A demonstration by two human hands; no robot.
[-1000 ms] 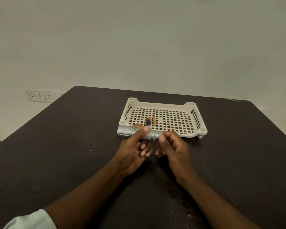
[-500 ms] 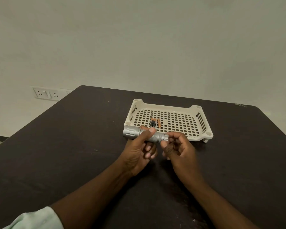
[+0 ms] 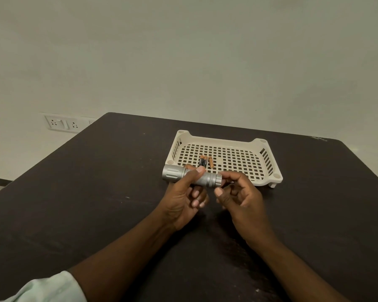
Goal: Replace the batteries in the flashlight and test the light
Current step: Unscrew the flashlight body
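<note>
Flashlight [image 3: 191, 177] axis: roughly level, crosswise above the table [image 3: 74, 192], head to the left, tail cap to the right.
Left hand [image 3: 183, 197]: wrapped round the barrel.
Right hand [image 3: 238, 195]: at the tail end, thumb and fingertips curled round the cap, nearer to it.
Tray [image 3: 268, 162]: just beyond, holds three batteries [image 3: 205, 161] lying side by side.

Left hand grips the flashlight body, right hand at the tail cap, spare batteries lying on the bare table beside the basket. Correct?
Not quite. In the head view the batteries lie inside the basket, not on the table. The rest stands: the left hand grips the flashlight body and the right hand is at its tail cap.
</note>
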